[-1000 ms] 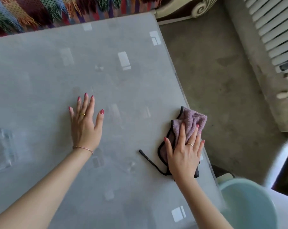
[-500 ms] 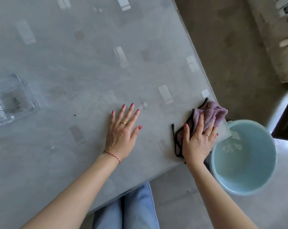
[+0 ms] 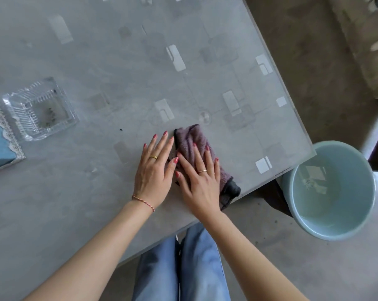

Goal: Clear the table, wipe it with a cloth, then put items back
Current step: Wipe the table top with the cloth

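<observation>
A glass dish (image 3: 39, 109) is seen near the table's (image 3: 118, 61) left edge. The left hand (image 3: 155, 168) is laid flat, fingers spread. The cloth (image 3: 189, 137) is pressed under the flat right hand (image 3: 200, 181) at the near edge.

No legible text anywhere.

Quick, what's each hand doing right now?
Left hand: open, flat on the table, holding nothing.
Right hand: open, pressing flat on the purple cloth.
</observation>
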